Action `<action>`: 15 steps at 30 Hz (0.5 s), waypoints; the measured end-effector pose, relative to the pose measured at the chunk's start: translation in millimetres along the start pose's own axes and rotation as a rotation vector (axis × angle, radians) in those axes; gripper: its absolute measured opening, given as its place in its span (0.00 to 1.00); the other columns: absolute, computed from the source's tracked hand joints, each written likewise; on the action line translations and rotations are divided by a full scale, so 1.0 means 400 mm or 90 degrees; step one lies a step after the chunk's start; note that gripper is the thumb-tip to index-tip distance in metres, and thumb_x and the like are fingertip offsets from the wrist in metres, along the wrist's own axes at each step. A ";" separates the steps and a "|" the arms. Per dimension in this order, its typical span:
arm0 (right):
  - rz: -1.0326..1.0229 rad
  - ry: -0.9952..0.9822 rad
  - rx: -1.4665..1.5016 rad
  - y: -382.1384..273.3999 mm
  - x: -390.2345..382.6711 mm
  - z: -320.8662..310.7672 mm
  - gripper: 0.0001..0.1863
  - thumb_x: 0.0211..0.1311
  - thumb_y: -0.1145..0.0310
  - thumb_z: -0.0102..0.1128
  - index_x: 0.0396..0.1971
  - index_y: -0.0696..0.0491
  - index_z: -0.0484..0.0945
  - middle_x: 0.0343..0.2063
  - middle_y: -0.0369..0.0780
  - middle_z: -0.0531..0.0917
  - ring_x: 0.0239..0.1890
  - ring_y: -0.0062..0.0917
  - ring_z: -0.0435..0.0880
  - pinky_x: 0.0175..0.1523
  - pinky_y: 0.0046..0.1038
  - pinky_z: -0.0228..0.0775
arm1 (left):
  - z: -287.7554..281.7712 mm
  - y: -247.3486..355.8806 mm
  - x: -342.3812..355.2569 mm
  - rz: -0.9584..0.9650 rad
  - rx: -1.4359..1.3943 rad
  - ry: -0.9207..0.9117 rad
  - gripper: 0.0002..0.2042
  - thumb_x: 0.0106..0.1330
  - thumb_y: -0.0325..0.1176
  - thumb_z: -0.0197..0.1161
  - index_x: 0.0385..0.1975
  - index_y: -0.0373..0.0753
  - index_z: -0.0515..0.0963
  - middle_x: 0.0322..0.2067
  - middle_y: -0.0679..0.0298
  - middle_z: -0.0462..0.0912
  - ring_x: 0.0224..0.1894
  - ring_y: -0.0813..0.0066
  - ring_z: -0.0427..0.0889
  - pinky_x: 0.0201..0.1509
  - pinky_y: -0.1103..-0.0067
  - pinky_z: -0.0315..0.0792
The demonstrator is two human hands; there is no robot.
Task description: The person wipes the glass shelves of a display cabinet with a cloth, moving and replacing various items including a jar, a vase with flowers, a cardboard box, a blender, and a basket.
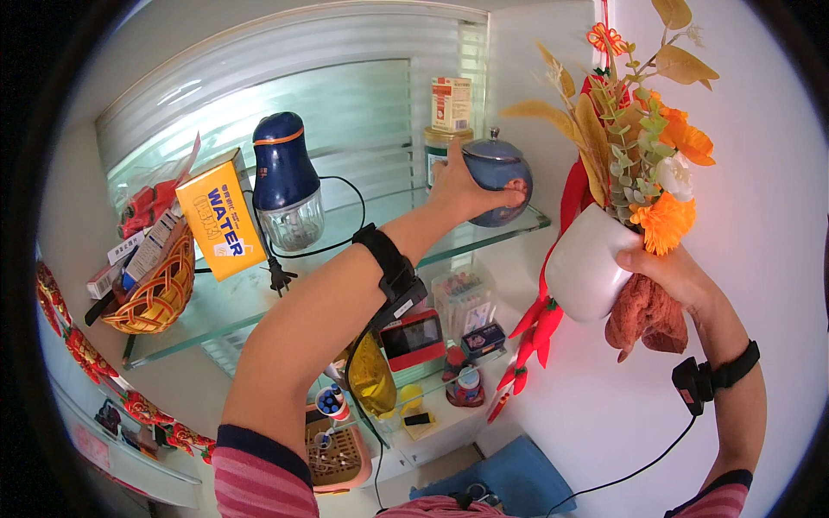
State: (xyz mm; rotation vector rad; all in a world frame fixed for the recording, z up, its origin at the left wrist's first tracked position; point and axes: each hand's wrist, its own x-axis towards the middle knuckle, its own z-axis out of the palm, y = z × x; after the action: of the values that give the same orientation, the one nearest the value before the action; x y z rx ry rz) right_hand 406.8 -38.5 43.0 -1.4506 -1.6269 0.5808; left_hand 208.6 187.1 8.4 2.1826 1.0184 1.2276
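Note:
My left hand (458, 192) is wrapped round a round blue lidded jar (496, 162) at the right end of the upper glass shelf (345, 226). Its thumb points up along the near side, and fingertips show on the jar's right. Whether the jar touches the shelf I cannot tell. At the right, my right hand (675, 274) grips a tilted white vase (585, 266) with orange and white flowers (663, 221) and yellowish leaves. A reddish-brown cloth (648, 318) hangs beneath that same hand, against the vase.
Left along the shelf stand a blue electric food chopper (285, 173) with its cord, a yellow box (220, 220) and a woven basket (160, 289). A small carton (451, 104) rests on a canister (439, 155) behind the jar. Red chili ornaments (546, 324) hang beside the vase.

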 end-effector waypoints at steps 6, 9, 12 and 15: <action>-0.026 0.002 0.045 -0.004 0.015 -0.006 0.31 0.49 0.64 0.63 0.53 0.59 0.66 0.47 0.39 0.74 0.50 0.25 0.71 0.57 0.28 0.62 | -0.050 -0.024 0.075 -0.155 -0.147 0.210 0.49 0.49 0.60 0.62 0.62 0.29 0.48 0.53 0.37 0.63 0.57 0.44 0.65 0.58 0.63 0.64; -0.030 0.003 0.045 -0.016 0.015 -0.009 0.30 0.49 0.64 0.62 0.52 0.59 0.67 0.46 0.39 0.74 0.49 0.25 0.71 0.56 0.28 0.62 | -0.107 -0.038 0.117 -0.277 -0.292 0.160 0.43 0.56 0.62 0.54 0.63 0.36 0.52 0.58 0.42 0.57 0.58 0.42 0.62 0.57 0.55 0.62; -0.039 0.008 0.034 -0.012 0.019 -0.009 0.29 0.49 0.65 0.62 0.52 0.59 0.67 0.46 0.38 0.74 0.48 0.24 0.72 0.55 0.27 0.63 | -0.122 -0.047 0.141 -0.377 -0.450 -0.011 0.37 0.60 0.62 0.49 0.64 0.46 0.54 0.65 0.47 0.47 0.59 0.37 0.58 0.56 0.49 0.60; -0.031 0.001 0.025 -0.004 0.016 -0.017 0.28 0.49 0.65 0.62 0.52 0.58 0.68 0.44 0.38 0.75 0.47 0.23 0.72 0.54 0.27 0.64 | -0.128 -0.056 0.159 -0.372 -0.471 -0.095 0.33 0.63 0.58 0.48 0.63 0.45 0.55 0.65 0.49 0.47 0.56 0.38 0.64 0.47 0.50 0.70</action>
State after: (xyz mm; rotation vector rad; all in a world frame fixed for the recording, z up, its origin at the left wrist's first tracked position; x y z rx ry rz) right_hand 411.9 -33.9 50.0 -1.3789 -1.6361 0.5798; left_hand 177.3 251.4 54.1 1.2654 0.8602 0.9335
